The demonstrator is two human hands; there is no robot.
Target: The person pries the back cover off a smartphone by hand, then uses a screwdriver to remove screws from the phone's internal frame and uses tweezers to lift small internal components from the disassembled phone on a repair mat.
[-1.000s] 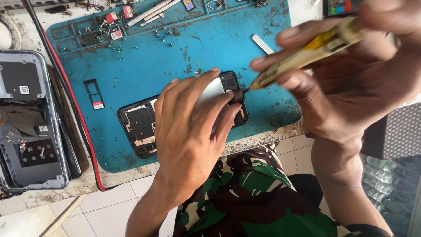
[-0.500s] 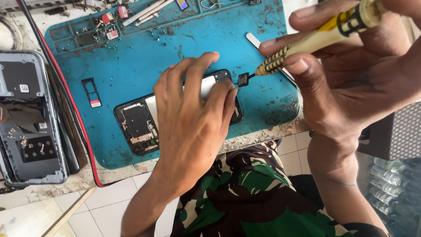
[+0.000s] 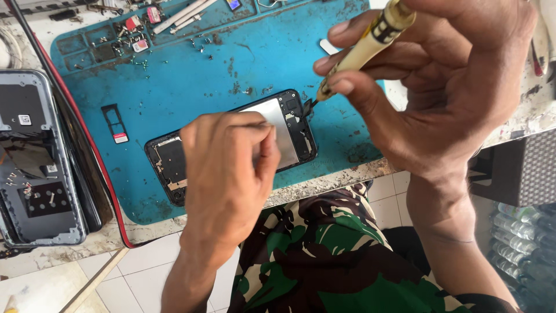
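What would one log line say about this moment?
left hand: presses opened phone | right hand: holds screwdriver, tip at phone's top corner | surface: blue mat

The opened phone (image 3: 292,130) lay face down and slantwise near the front edge of my blue mat (image 3: 191,75), back cover off, its silver plate and dark boards bare. My yellowish screwdriver (image 3: 362,49) stood tilted, its tip at the phone's upper right corner.

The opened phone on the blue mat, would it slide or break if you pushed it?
The opened phone probably stays put: it lies flat, the left hand presses it, and the mat looks grippy. Its bare insides look fragile. It likely feels stiff and light.
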